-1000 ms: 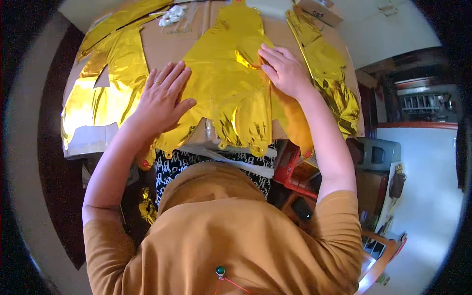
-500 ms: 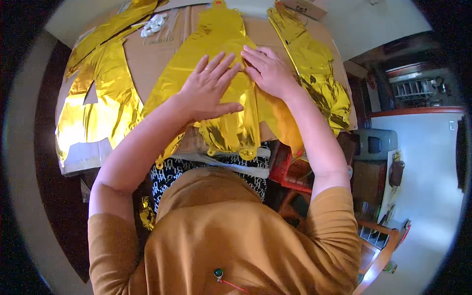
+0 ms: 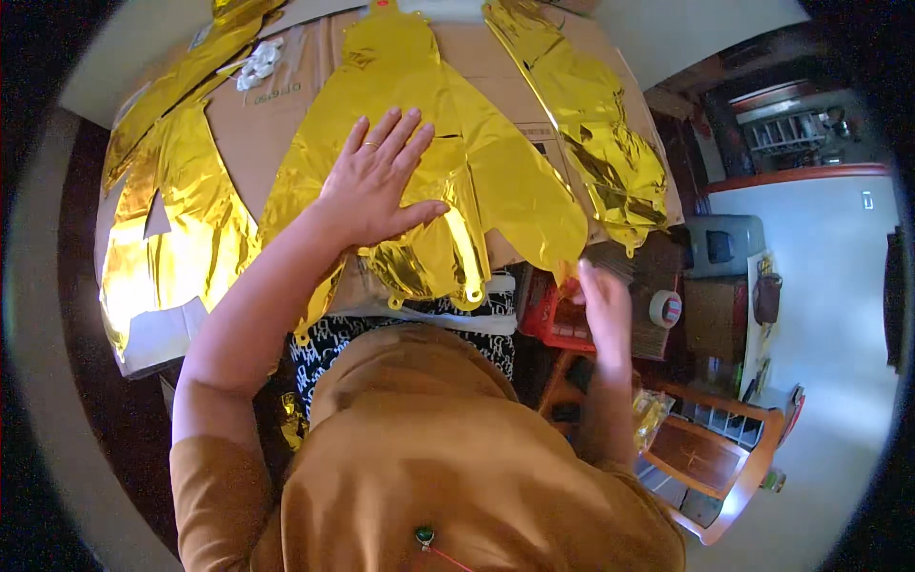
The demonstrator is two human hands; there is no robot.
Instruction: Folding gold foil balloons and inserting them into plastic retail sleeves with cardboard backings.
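Observation:
A flat, uninflated gold foil balloon (image 3: 410, 105) lies spread in front of me, its lobes and small tabs pointing toward my lap. My left hand (image 3: 374, 181) rests flat on its middle, fingers stretched and thumb out to the right. At the lower right tip of the same balloon is my right hand (image 3: 604, 315), its thumb and fingers closing round the tip. The fingers are partly hidden and the forearm is blurred.
More gold foil balloons lie on the cardboard (image 3: 477, 57), at left (image 3: 181, 200) and right (image 3: 610, 143). White ribbon (image 3: 259, 65) sits at the far left. Right of me are a red crate (image 3: 548, 315), a tape roll (image 3: 665, 309), a grey stool (image 3: 724, 246) and a wooden chair (image 3: 701, 458).
My right hand has gone from the balloon's middle down to its lower right tip. That right lobe, formerly hanging folded, now lies spread outward. My left hand stays flat on the foil.

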